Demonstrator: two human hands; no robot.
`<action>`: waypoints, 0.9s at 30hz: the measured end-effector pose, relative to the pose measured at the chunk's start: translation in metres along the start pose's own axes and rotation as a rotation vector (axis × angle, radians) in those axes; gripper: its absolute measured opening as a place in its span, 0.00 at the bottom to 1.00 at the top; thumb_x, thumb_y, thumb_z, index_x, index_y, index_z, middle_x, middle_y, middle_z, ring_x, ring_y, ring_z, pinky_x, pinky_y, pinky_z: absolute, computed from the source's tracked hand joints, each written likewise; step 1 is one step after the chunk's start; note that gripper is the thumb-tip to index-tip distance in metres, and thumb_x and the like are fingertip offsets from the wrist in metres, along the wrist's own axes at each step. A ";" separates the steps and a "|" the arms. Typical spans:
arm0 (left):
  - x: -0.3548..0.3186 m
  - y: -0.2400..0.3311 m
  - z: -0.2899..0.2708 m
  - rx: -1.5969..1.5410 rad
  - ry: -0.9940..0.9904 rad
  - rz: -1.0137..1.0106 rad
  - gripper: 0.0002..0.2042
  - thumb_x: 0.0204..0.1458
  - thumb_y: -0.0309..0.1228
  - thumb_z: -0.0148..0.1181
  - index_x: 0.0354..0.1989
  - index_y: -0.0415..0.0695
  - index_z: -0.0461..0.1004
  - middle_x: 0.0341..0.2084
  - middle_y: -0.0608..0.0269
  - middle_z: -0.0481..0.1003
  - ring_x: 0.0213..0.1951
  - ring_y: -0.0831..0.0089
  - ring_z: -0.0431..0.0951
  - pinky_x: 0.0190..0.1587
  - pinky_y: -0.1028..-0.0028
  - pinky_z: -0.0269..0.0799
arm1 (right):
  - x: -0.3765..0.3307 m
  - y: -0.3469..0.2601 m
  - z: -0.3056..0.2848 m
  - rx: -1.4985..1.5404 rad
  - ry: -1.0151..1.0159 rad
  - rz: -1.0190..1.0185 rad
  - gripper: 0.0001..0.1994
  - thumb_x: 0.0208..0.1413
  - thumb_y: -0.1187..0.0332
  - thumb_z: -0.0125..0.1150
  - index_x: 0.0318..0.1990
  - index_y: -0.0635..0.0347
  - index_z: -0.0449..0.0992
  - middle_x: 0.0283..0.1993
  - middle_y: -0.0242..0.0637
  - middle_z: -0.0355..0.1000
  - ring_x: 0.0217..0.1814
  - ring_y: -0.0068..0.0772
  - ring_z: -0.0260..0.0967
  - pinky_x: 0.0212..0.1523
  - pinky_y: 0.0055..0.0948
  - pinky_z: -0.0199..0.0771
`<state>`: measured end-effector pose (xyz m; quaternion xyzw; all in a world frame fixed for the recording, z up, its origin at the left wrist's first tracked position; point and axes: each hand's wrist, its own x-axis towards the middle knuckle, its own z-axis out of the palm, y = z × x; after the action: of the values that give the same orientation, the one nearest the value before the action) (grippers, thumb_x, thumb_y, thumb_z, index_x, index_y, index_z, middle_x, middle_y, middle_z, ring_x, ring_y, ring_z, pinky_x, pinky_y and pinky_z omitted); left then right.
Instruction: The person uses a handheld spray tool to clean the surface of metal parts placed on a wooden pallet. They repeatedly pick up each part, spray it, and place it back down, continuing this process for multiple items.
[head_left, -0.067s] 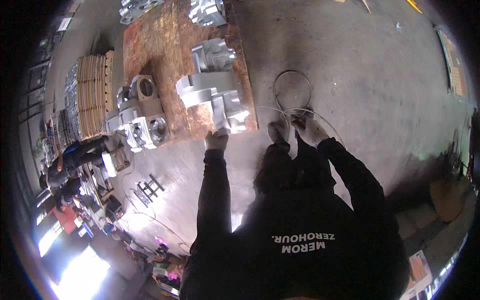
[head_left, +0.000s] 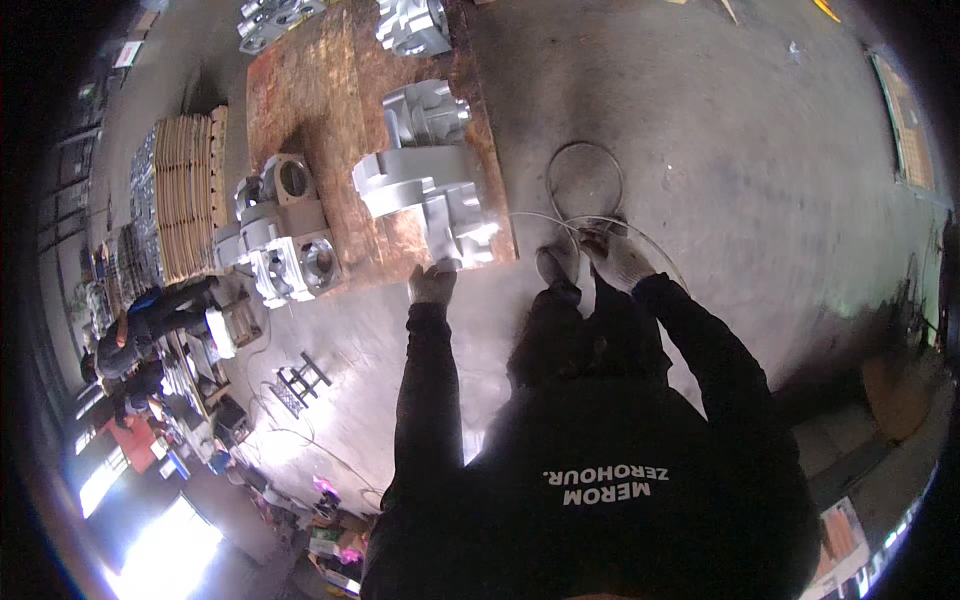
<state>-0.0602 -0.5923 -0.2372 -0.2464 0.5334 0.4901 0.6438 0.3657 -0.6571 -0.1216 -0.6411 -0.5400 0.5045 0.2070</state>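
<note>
A large silver-grey metal casting (head_left: 415, 178), with a thick ring-like flange and stepped blocks, lies along the right side of a worn wooden tabletop (head_left: 350, 225). My left hand (head_left: 431, 285), in a pale glove, reaches the near end of that casting, its fingers curled against the edge. Off the table's right side, my gloved right hand (head_left: 622, 262) is closed around a thin grey hose (head_left: 585, 143), which loops out over the floor beyond it. What else the right fingers may hold is dark and hard to make out.
More castings (head_left: 280, 225) stand at the table's left edge, and others (head_left: 414, 25) lie toward its far end. Left of the table is a stack of brown sheets (head_left: 185, 195). A black metal frame (head_left: 302, 380) rests on the floor. Another person (head_left: 140, 330) bends over at the far left.
</note>
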 end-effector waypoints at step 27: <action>-0.075 0.063 0.255 2.200 0.269 0.994 0.56 0.44 0.47 0.70 0.66 0.31 0.33 0.66 0.36 0.40 0.67 0.44 0.48 0.67 0.61 0.53 | -0.002 -0.003 -0.040 0.667 -0.145 0.508 0.16 0.62 0.54 0.53 0.32 0.57 0.73 0.20 0.32 0.69 0.16 0.24 0.64 0.16 0.28 0.62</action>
<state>0.0004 -0.3806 -0.0754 0.6142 0.7635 -0.0604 0.1904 0.3996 -0.6463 -0.1024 -0.6145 -0.1852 0.7304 0.2337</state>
